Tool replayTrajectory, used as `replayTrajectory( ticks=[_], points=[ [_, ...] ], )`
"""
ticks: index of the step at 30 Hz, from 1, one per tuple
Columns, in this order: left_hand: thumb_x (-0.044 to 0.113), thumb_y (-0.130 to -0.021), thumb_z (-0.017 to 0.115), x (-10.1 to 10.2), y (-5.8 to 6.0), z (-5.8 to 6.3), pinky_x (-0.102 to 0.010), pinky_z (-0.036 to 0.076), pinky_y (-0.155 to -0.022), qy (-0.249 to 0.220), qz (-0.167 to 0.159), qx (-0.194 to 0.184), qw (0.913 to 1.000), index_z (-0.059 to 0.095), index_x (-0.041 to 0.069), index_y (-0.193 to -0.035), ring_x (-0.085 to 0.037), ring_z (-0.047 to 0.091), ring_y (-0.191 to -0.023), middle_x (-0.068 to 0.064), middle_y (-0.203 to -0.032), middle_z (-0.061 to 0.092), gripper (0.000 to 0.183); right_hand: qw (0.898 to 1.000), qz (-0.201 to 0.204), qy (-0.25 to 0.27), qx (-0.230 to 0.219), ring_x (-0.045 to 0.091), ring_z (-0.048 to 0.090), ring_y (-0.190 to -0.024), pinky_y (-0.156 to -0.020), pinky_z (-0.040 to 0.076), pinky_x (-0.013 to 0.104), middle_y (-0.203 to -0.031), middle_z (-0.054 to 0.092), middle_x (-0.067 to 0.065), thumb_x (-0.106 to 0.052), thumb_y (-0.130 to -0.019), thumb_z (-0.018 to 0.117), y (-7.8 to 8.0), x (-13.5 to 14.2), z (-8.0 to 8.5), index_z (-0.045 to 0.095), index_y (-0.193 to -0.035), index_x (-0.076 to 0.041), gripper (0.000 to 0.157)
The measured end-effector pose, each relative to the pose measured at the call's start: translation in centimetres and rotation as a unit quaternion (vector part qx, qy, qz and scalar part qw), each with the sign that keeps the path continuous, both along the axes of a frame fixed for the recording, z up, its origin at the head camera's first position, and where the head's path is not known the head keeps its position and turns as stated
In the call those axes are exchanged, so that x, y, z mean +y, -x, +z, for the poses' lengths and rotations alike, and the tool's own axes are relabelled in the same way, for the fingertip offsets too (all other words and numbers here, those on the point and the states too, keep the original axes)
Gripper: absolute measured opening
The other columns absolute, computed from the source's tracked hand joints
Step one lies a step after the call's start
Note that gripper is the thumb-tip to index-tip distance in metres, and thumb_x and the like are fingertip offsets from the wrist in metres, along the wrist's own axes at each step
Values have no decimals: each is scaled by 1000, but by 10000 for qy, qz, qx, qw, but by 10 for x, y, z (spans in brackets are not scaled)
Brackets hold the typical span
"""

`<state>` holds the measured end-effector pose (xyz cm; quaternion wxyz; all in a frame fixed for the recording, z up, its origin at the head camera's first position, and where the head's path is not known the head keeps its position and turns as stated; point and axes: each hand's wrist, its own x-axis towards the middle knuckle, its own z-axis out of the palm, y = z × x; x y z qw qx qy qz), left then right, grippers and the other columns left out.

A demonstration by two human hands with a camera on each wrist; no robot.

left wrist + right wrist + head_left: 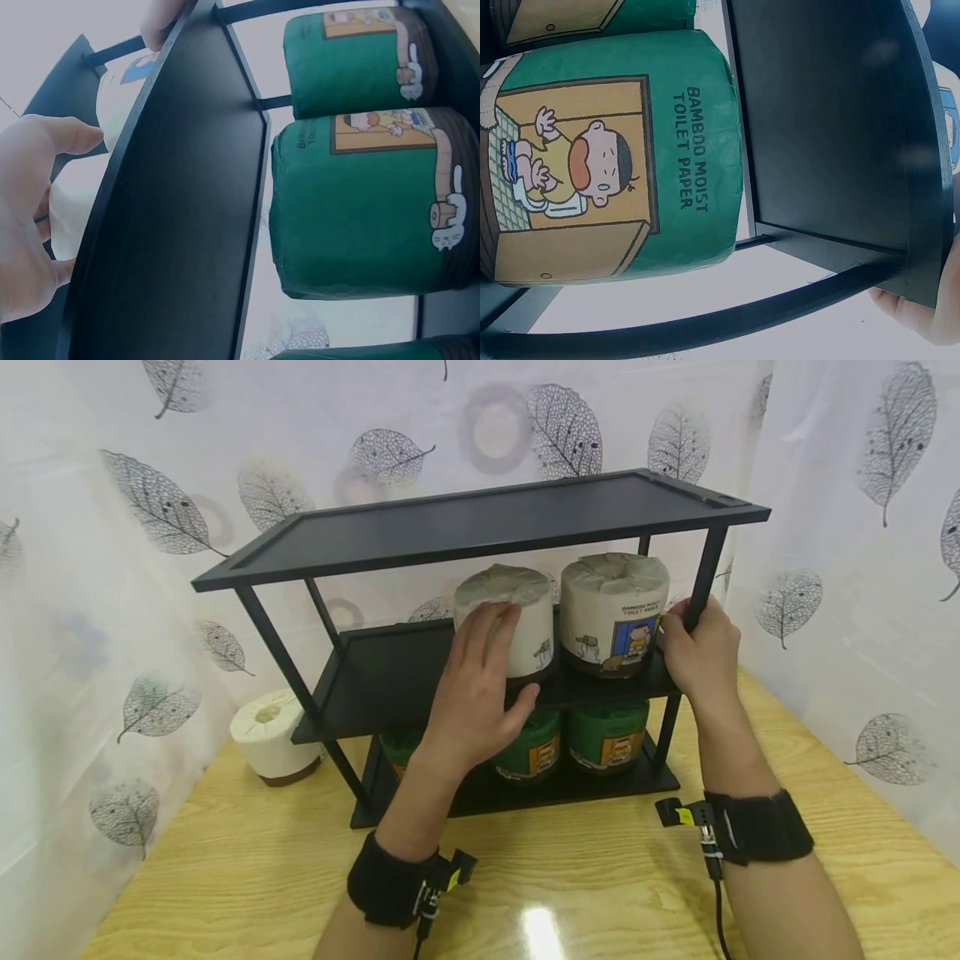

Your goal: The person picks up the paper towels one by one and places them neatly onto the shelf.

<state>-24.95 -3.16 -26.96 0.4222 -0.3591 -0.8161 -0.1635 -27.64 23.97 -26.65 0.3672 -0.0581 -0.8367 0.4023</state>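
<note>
Left hand (468, 706), fingers extended, is touching a white toilet-paper roll (533, 631) on the middle shelf (382, 668) of the black rack (487, 527), while the right hand (705, 652) is gripping its right front post (707, 564).

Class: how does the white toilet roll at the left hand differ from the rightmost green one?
The white toilet roll is on the middle shelf, the green toilet roll on the bottom shelf. The left hand is at the white toilet roll; neither hand touches the green toilet roll. Both stand upright in the black rack.
</note>
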Motion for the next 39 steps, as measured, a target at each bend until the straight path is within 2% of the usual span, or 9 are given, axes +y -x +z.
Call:
replayTrajectory(
  ticks=[8, 16, 26, 29, 33, 39],
  points=[
    [27, -81, 64, -5, 1, 1, -39, 34, -102, -343, -313, -124, 9988, 28, 7, -141, -25, 26, -130, -12, -143, 28, 73, 10000, -4, -32, 29, 27, 47, -74, -57, 32, 38, -74, 51, 13, -26, -90, 41, 0, 0, 1, 54, -90, -6, 24],
    [26, -80, 64, -9, 4, 1, -41, 36, -101, -478, -437, -76, 9979, 31, 8, -139, -27, 27, -128, -13, -140, 31, 70, 10000, 11, -13, -10, 26, 47, -72, -56, 32, 38, -73, 51, 12, -26, -90, 41, -1, 0, 0, 54, -89, -6, 24],
    [29, -81, 61, -14, 2, 3, -42, 41, -95, -535, -405, -176, 9976, 31, 10, -140, -27, 27, -128, -12, -139, 30, 68, 10000, 28, 61, 11, 25, 46, -70, -54, 30, 37, -71, 50, 11, -25, -90, 42, -2, -1, 1, 54, -89, -6, 23],
    [28, -81, 62, -13, 2, 4, -43, 37, -99, -492, -503, -70, 9975, 32, 9, -138, -28, 27, -128, -14, -138, 30, 68, 10000, 23, 70, 6, 25, 46, -70, -54, 30, 37, -71, 50, 10, -25, -90, 42, -1, -1, 0, 54, -89, -6, 23],
    [27, -79, 64, -8, 0, 4, -49, 27, -105, -395, -622, 176, 9971, 35, 9, -137, -29, 26, -130, -17, -138, 30, 67, 10000, 8, 95, 2, 25, 46, -71, -55, 31, 37, -71, 50, 10, -25, -90, 42, -1, 0, 0, 55, -89, -6, 23],
    [29, -80, 65, 2, -9, 4, -61, 14, -107, -64, -489, 462, 9977, 32, 10, -139, -29, 18, -135, -15, -146, 27, 71, 10000, 14, 73, 15, 26, 47, -74, -57, 32, 37, -72, 51, 11, -25, -89, 43, 0, 0, 0, 55, -89, -7, 22]
  ],
)
